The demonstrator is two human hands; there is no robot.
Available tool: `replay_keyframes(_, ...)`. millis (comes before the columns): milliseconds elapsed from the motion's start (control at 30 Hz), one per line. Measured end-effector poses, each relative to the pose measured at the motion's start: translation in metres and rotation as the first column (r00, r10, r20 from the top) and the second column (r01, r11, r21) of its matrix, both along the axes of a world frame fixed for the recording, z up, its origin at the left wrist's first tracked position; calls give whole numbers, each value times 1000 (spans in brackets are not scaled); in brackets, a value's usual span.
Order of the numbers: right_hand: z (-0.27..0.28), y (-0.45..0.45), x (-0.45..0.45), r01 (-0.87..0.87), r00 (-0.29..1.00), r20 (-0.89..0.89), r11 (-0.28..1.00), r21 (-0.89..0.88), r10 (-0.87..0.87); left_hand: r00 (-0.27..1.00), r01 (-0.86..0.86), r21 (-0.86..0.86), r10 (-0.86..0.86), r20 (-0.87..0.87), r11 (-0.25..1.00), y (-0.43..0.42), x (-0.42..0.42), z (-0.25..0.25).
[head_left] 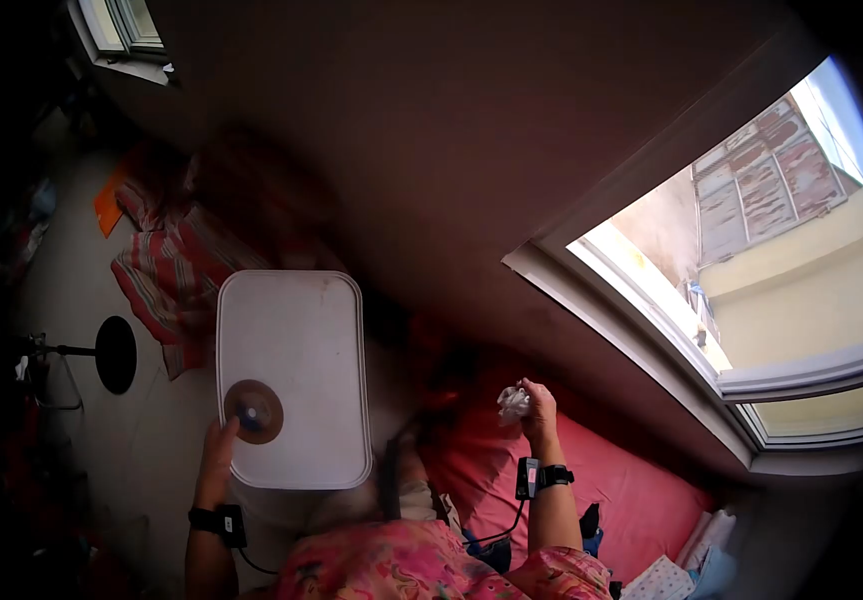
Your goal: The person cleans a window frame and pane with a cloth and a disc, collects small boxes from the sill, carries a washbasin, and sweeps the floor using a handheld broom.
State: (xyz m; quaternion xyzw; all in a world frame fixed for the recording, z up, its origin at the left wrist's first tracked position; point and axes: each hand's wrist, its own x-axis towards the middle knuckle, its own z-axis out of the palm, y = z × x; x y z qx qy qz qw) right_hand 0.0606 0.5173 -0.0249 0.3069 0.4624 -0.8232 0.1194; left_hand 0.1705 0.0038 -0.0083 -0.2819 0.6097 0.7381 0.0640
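Note:
My left hand is at the lower left edge of a white rounded tray-like board, its thumb over the rim of a round brown disc. This disc has a dark bluish centre with a white spot; its exact kind I cannot make out. The hand seems closed on it, with some fingers hidden. Off to the right, my right hand is raised above a red-covered surface, closed around a crumpled white wad, which may be thin plastic or paper. Both wrists carry strapped black devices with cables.
A red padded surface runs along the wall below an open window. Striped red cloth lies beyond the board. A black round disc on a stand is at the left. Rolled and folded items are at lower right.

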Motion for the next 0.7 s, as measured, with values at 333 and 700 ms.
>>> replay_keyframes(333, -173, -8, 31, -659, 575, 631, -162, 734, 520, 991, -39, -44, 44, 126, 998, 9, 36, 2)
replay_keyframes(700, -366, -31, 48, -433, 166, 846, -733, 525, 507, 873, -288, -81, 296, 387, 954, 48, 51, -65)
